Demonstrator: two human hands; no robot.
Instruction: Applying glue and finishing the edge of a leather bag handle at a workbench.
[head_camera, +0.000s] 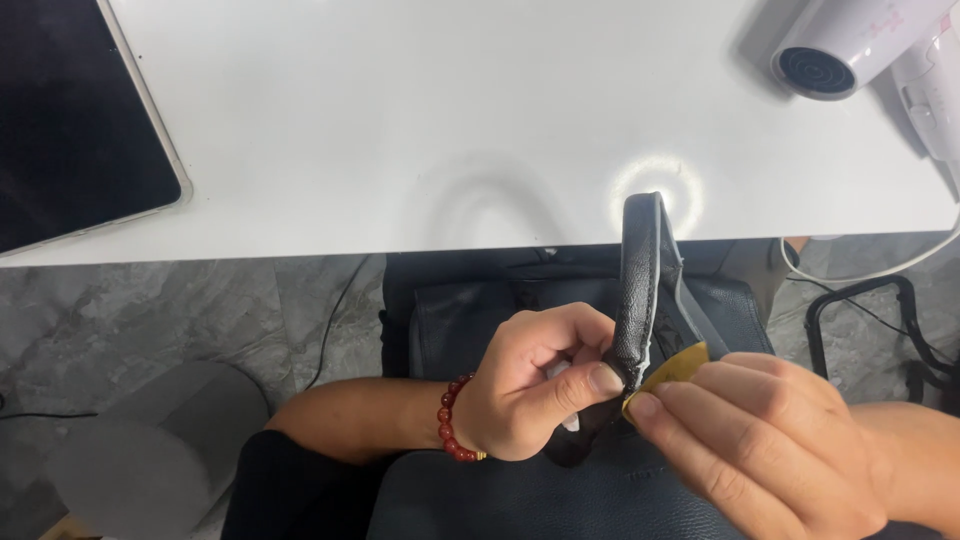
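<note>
Your left hand (530, 385) pinches the black leather bag strap (640, 290) in a tight grip, just below the white table (450, 120) edge. Your right hand (770, 440) pinches a small yellow pick (680, 365) against the strap, above the dark bag (560, 490) on your lap.

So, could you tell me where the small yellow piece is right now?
In the head view, the small yellow piece is right of centre, pinched in the right hand against the black leather handle that the left hand grips.

Hair dryer (850, 45), tablet (70, 110), white table (450, 120)
</note>
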